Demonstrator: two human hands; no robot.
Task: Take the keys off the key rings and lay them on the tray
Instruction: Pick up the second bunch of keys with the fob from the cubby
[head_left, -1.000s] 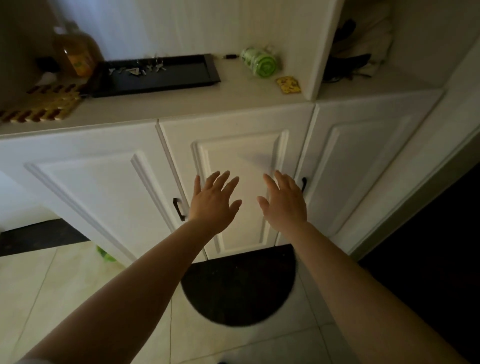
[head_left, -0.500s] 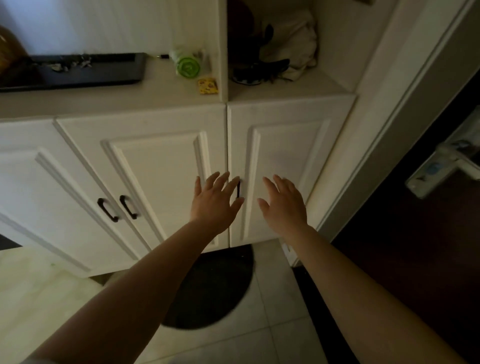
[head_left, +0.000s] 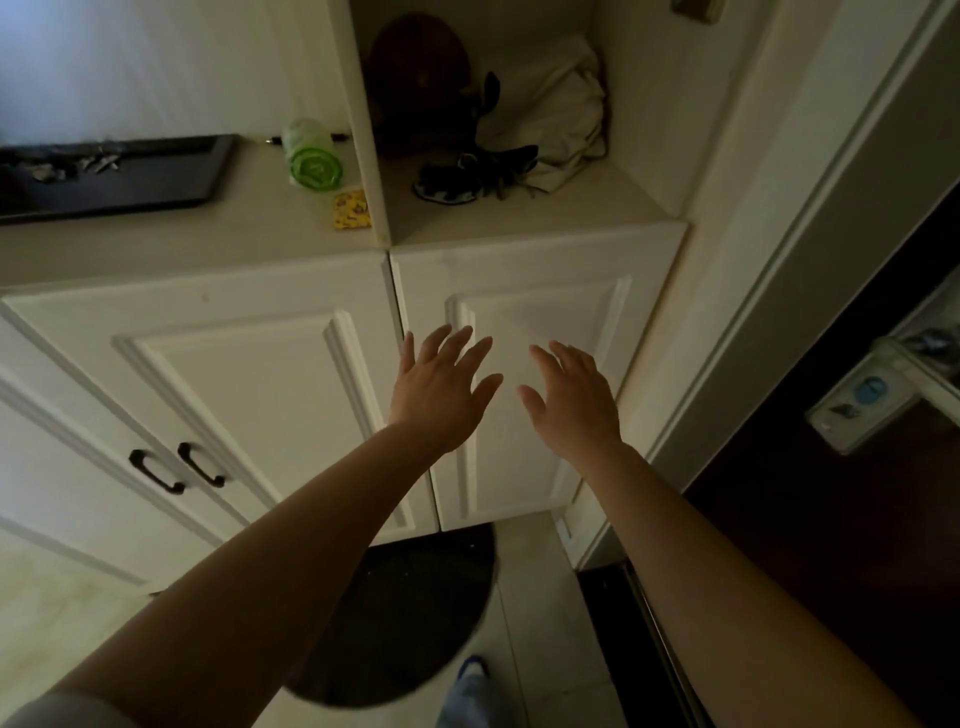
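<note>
Hands held out empty, keys already on the tray

Hands reach forward side by side in front of a white cabinet (head_left: 260, 405), seen from above by a head-worn camera. Both the left hand (head_left: 441, 397) and the right hand (head_left: 571, 402) are open, fingers spread, backs up, and neither holds anything. They hover in front of the cabinet's right-hand door, well apart from the task's things.

On the cabinet top, at its far left edge, lies a black tray (head_left: 156, 182), partly cut off by the frame. Small metal pieces, most likely the keys (head_left: 98, 162), lie loose near the tray's back rim. They are too small and dim to tell whether any ring is still attached.

Just beside the tray's right end, a green roll of thin bags (head_left: 311, 158) lies on its side, with a small yellow packet (head_left: 352, 209) near the front edge. To the right, an open cubby holds dark gloves (head_left: 467, 174) and a pale cloth bag (head_left: 550, 124). A dark half-round mat (head_left: 405, 613) lies on the floor tiles below.

Judging by the empty hands and the loose pieces on the tray, the work looks finished or nearly so. If any key is still ringed, the next move calls for reaching back left to the tray and prising the ring coils apart.

No writing can be read; the packet's print is blurred.
</note>
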